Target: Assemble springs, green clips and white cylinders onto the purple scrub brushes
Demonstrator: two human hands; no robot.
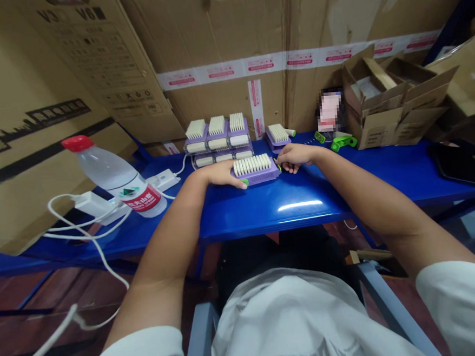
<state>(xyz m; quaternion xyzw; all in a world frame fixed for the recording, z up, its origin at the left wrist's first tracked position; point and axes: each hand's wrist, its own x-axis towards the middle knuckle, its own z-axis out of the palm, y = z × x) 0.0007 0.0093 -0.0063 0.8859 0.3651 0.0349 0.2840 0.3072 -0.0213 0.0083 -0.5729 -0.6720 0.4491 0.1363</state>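
Two bare hands meet at one purple block with white bristles (253,168), which lies bristles up on the blue table (240,213), at 12 o'clock from the seated person. The left hand (222,173) grips its 9 o'clock end, thumb along the near side by a green part (244,182). The right hand (295,156) is at its 3 o'clock end, fingers curled in close together beside a small green-and-dark piece (277,165); whether they pinch it, I cannot tell. From the block, stacked bristle blocks (217,135) stand at about 11 o'clock, and a single bristle block (278,134) at between 1 and 2. Loose green parts (344,142) lie between 2 and 3 o'clock, and a tilted water bottle (117,178) is at 9.
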